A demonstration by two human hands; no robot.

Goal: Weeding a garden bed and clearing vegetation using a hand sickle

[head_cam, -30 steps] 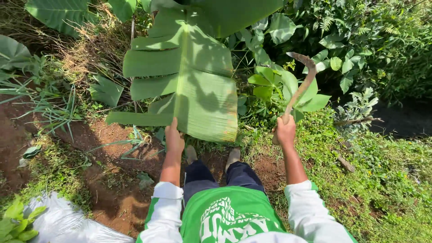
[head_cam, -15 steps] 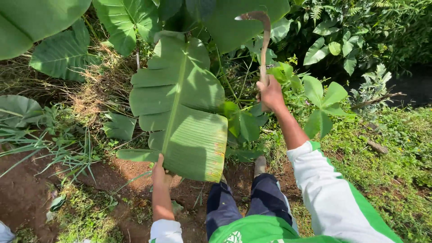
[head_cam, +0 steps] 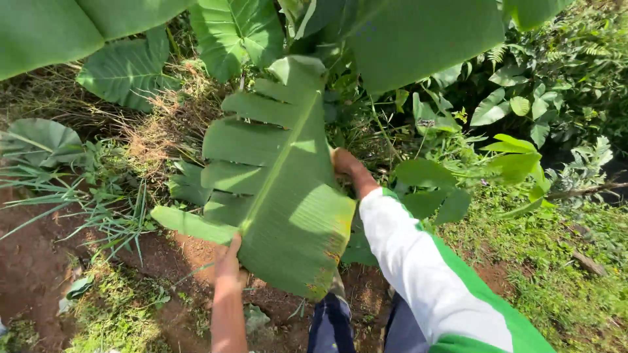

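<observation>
The person stands on bare red soil at the edge of thick greenery, looking down over a big banana leaf (head_cam: pixel 278 189) that hangs in front of them. Its long axis runs from the far upper right, where the midrib disappears among the other foliage, down to the near lower left, where the torn, browned tip ends just above the person's dark trouser legs (head_cam: pixel 356 327).

The left hand (head_cam: pixel 227 265) is at the near end of that leaf, fingers closed on the lower left edge beside the midrib, pinching the blade and holding it out. From this grip the leaf stretches away up and to the right, towards its stalk.

The right hand (head_cam: pixel 341 161) is further off, reaching past the right edge of the leaf about halfway along its length. Only the back of the hand and the wrist show; the fingers are behind the leaf, so I cannot tell whether they are closed on anything. No tool is visible in this view. The white and green sleeve (head_cam: pixel 425 261) covers that arm down to the wrist. Of the two, the right hand lies nearer the stalk end and the left nearer the tip.

Counting: one split banana leaf in hand, two hands, one sleeve in view. Around it are several broad heart-shaped leaves (head_cam: pixel 127 68) on the far left, grass blades (head_cam: pixel 98 216) on the left, and low weeds (head_cam: pixel 562 287) on the right.
</observation>
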